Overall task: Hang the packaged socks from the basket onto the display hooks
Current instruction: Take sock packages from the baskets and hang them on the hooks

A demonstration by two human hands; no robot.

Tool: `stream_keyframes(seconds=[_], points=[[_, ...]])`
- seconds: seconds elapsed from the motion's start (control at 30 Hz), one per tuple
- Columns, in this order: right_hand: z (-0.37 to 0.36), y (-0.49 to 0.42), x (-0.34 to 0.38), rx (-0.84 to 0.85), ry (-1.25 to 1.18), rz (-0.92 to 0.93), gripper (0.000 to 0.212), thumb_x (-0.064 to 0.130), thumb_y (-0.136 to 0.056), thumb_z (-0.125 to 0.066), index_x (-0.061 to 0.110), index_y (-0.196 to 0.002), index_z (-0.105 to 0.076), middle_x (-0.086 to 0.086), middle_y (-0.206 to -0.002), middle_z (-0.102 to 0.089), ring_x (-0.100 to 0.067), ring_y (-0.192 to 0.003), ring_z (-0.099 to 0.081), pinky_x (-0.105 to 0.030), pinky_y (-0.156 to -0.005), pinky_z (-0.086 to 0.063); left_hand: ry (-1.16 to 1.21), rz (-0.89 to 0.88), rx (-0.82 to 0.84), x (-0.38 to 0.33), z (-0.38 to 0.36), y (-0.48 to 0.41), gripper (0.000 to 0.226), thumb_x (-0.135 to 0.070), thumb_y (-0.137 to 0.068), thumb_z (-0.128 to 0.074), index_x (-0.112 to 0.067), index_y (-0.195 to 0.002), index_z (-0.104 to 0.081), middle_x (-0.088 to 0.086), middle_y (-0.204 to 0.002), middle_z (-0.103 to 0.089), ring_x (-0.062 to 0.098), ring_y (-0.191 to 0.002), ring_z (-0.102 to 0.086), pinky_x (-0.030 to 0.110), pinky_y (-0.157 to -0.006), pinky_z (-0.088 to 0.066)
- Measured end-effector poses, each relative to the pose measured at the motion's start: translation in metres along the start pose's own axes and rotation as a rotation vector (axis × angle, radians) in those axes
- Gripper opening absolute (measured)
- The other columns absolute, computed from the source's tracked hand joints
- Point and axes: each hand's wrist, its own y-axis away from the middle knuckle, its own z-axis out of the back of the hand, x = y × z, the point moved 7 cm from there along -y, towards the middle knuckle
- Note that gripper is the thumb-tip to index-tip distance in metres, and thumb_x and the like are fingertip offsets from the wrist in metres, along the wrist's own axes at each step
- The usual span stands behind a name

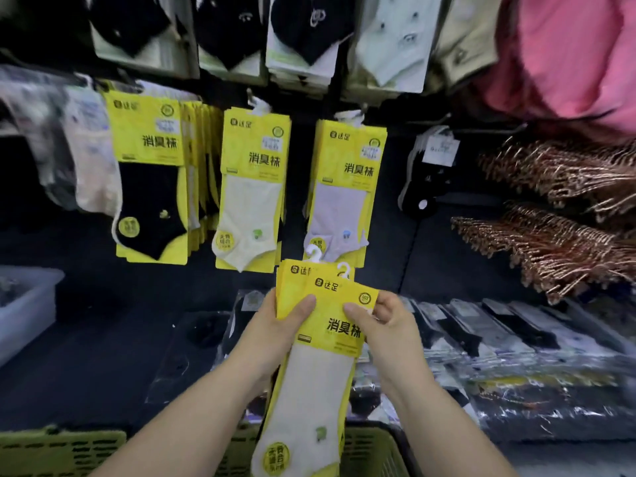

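Observation:
I hold a small stack of yellow-carded sock packs (321, 356) upright in front of me, cream socks showing on the front one, white plastic hangers at the top. My left hand (278, 325) grips the stack's left edge, thumb across the front. My right hand (382, 325) pinches the front pack's right edge. On the dark wall above hang three groups of matching packs: black socks (151, 187), cream socks (253, 191) and pale lilac socks (344, 191). The green basket (371, 449) sits below my arms.
A second green basket (62, 449) lies at the bottom left, a clear plastic bin (24, 304) at the far left. Bagged dark socks (516, 339) cover the shelf to the right. Bundles of metal hangers (557, 215) and pink cloth (578, 56) are at the upper right.

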Motion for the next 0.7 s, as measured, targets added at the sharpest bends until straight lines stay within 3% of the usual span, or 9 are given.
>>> stream_keyframes(seconds=[0.07, 0.13, 0.23, 0.33, 0.4, 0.5, 0.53, 0.63, 0.7], points=[[-0.001, -0.01, 0.012, 0.02, 0.012, -0.021, 0.023, -0.001, -0.085, -0.064, 0.01, -0.103, -0.054, 0.005, -0.077, -0.074, -0.01, -0.071, -0.07, -0.024, -0.059, -0.053, -0.042, -0.046, -0.022, -0.014, 0.004, -0.004, 0.058, -0.064, -0.059, -0.061, -0.033, -0.108, -0.056, -0.011, -0.105, -0.072, 0.009, -0.097, -0.069, 0.029, -0.083, -0.054], [-0.003, -0.024, 0.03, 0.058, -0.012, -0.011, 0.027, -0.005, -0.087, -0.058, 0.016, -0.101, -0.05, 0.008, -0.068, -0.07, -0.009, -0.062, -0.066, -0.028, -0.056, -0.051, -0.072, -0.072, -0.058, -0.027, 0.009, -0.009, 0.04, -0.057, -0.075, -0.058, -0.035, -0.108, -0.056, -0.01, -0.112, -0.069, 0.011, -0.105, -0.064, 0.036, -0.095, -0.049], [-0.009, -0.049, 0.072, 0.045, 0.012, 0.101, 0.025, 0.004, -0.093, -0.054, 0.028, -0.099, -0.052, 0.011, -0.069, -0.068, -0.004, -0.06, -0.063, -0.026, -0.052, -0.05, -0.117, -0.135, -0.187, -0.053, 0.031, -0.022, 0.007, -0.041, -0.092, -0.054, -0.04, -0.099, -0.056, -0.013, -0.108, -0.067, 0.01, -0.103, -0.062, 0.032, -0.09, -0.046], [-0.012, -0.076, 0.119, -0.081, 0.15, 0.246, 0.011, 0.023, -0.095, -0.052, 0.033, -0.095, -0.057, 0.011, -0.072, -0.059, 0.004, -0.056, -0.056, -0.014, -0.044, -0.044, -0.171, -0.251, -0.34, -0.087, 0.062, -0.03, 0.015, -0.034, -0.093, -0.055, -0.033, -0.108, -0.054, -0.013, -0.099, -0.065, 0.007, -0.092, -0.061, 0.025, -0.077, -0.046], [-0.015, -0.097, 0.141, -0.151, 0.21, 0.279, 0.013, 0.025, -0.095, -0.05, 0.035, -0.091, -0.057, 0.009, -0.071, -0.053, 0.001, -0.056, -0.053, -0.013, -0.045, -0.042, -0.21, -0.286, -0.395, -0.099, 0.081, -0.033, 0.02, -0.035, -0.093, -0.055, -0.03, -0.112, -0.053, -0.012, -0.096, -0.064, 0.009, -0.088, -0.06, 0.025, -0.072, -0.044], [-0.024, -0.124, 0.156, -0.202, 0.324, 0.273, 0.014, 0.029, -0.093, -0.047, 0.038, -0.089, -0.056, 0.005, -0.076, -0.051, -0.017, -0.074, -0.051, -0.033, -0.076, -0.047, -0.215, -0.285, -0.394, -0.097, 0.093, -0.039, 0.02, -0.035, -0.093, -0.055, -0.029, -0.112, -0.054, -0.015, -0.095, -0.064, 0.006, -0.087, -0.06, 0.02, -0.066, -0.043], [-0.028, -0.131, 0.16, -0.212, 0.345, 0.276, 0.014, 0.029, -0.094, -0.046, 0.037, -0.09, -0.056, 0.004, -0.078, -0.051, -0.018, -0.073, -0.049, -0.035, -0.076, -0.045, -0.205, -0.278, -0.383, -0.095, 0.092, -0.042, 0.02, -0.035, -0.093, -0.055, -0.029, -0.111, -0.054, -0.017, -0.095, -0.064, 0.002, -0.087, -0.06, 0.018, -0.065, -0.042], [-0.039, -0.144, 0.172, -0.244, 0.333, 0.319, 0.016, 0.023, -0.096, -0.044, 0.029, -0.091, -0.058, 0.004, -0.073, -0.047, -0.013, -0.06, -0.041, -0.026, -0.054, -0.035, -0.166, -0.254, -0.349, -0.089, 0.085, -0.05, 0.008, -0.033, -0.093, -0.055, -0.036, -0.101, -0.054, -0.018, -0.093, -0.064, -0.002, -0.087, -0.059, 0.018, -0.066, -0.044], [-0.047, -0.149, 0.177, -0.242, 0.349, 0.353, 0.018, 0.024, -0.096, -0.044, 0.029, -0.088, -0.059, 0.007, -0.07, -0.047, -0.011, -0.057, -0.039, -0.025, -0.052, -0.032, -0.141, -0.242, -0.328, -0.088, 0.078, -0.054, 0.005, -0.034, -0.093, -0.055, -0.038, -0.094, -0.054, -0.017, -0.094, -0.066, 0.001, -0.09, -0.061, 0.022, -0.071, -0.047]])
